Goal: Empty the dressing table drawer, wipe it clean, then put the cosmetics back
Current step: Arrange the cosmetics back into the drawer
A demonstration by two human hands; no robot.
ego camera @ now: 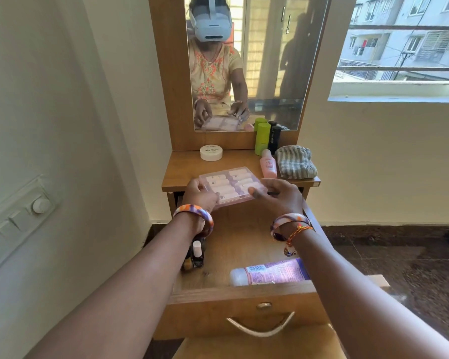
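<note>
A clear plastic case (231,183) with rows of small pale items is held over the front edge of the dressing table top (184,174). My left hand (200,194) grips its left end and my right hand (278,196) grips its right end. Below them the wooden drawer (233,294) stands pulled out. Inside it lie a purple-and-white tube (270,272) at the front right and nail polish bottles (196,256) at the left, partly hidden by my left wrist.
On the top stand a white round jar (211,152), a green bottle (261,138), a black bottle (274,139), a pink bottle (268,164) and a folded striped cloth (294,161). A mirror (270,60) rises behind. A wall lies left, a window right.
</note>
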